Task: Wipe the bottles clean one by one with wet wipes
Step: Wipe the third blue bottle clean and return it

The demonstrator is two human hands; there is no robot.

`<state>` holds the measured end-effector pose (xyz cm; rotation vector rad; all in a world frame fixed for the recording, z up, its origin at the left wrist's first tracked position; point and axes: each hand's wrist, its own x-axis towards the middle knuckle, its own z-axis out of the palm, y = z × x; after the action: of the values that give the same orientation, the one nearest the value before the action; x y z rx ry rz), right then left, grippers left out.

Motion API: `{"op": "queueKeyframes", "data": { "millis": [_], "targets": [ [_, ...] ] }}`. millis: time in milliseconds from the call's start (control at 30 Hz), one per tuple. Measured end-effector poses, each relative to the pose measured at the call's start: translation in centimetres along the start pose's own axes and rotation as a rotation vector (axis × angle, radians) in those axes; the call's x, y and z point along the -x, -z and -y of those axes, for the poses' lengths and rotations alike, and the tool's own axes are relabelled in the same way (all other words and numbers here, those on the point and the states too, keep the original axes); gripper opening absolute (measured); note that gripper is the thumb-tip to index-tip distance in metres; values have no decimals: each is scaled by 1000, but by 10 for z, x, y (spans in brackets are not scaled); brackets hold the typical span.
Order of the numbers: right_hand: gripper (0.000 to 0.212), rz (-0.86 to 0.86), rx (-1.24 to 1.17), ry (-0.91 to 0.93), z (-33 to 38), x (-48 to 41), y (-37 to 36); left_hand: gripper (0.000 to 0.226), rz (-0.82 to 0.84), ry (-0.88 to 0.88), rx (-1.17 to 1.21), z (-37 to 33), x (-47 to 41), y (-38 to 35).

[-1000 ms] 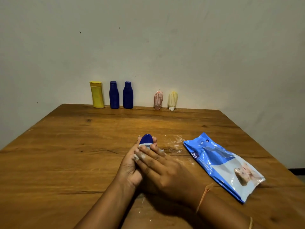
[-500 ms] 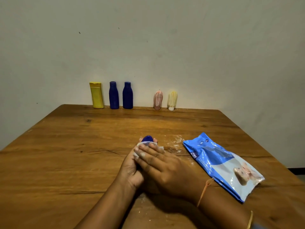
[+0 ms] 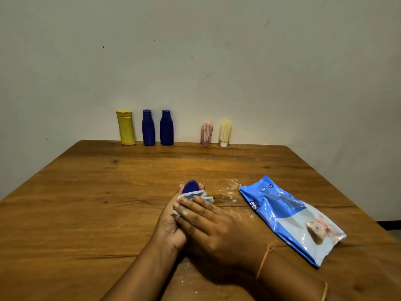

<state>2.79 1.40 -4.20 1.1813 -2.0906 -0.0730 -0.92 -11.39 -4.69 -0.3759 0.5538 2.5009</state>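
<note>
Lower centre, the left hand (image 3: 168,227) curls its fingers round a dark blue plastic bottle (image 3: 190,187), only its rounded end showing. The right hand (image 3: 213,231) presses a crumpled white wet wipe (image 3: 198,195), mostly covered, onto it with nearly straight fingers.

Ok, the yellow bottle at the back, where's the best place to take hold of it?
The yellow bottle stands upright against the wall, a blue bottle close beside it. Probably wrap its mid-body from the front.
</note>
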Motion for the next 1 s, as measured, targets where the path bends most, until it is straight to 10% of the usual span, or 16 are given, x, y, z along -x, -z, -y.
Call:
{"op": "queueKeyframes", "data": {
  "millis": [267,500,1000],
  "targets": [
    [43,-206,-513,-510,-8,-18,7,32,187,-14,42,7,2,2],
    [44,-138,-793,-523,13,-22,1,46,78,-272,-37,19,8,-9],
    [45,-254,-923,-896,-3,-16,-8,70,287,-143,-70,14,8,-10]
  ]
}}
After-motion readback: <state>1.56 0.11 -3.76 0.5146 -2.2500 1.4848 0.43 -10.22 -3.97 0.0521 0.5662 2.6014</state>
